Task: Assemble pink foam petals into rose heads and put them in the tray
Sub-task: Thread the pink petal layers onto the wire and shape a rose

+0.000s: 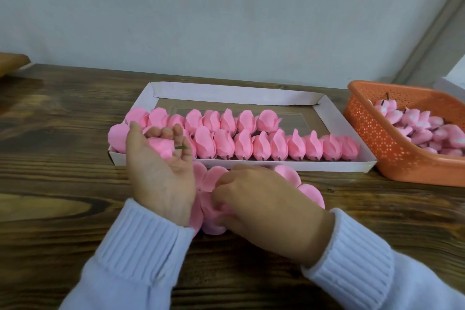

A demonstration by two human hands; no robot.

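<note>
Head view: the left hand lies palm up over the near left corner of the tray, its fingers curled round a rosebud of soft, matte pink foam. A thin, dark wire stem pokes out sideways from the rosebud, past the fingers.

The right hand rests knuckles up on the flat petals, a loose heap of rounded, scalloped foam pieces on the table just in front of the tray. Its thumb and bent fingertips pinch into the heap.

The tray is a shallow white cardboard rectangle with folded walls and a brown floor. Finished rose heads stand in it in two close rows, smooth, pointed and overlapping.

To the right stands an orange plastic basket with perforated walls, filled with pink buds that have pale centres.

The table is dark wood with a strong grain. Ribbed, pale blue knit cuffs cover both wrists.
</note>
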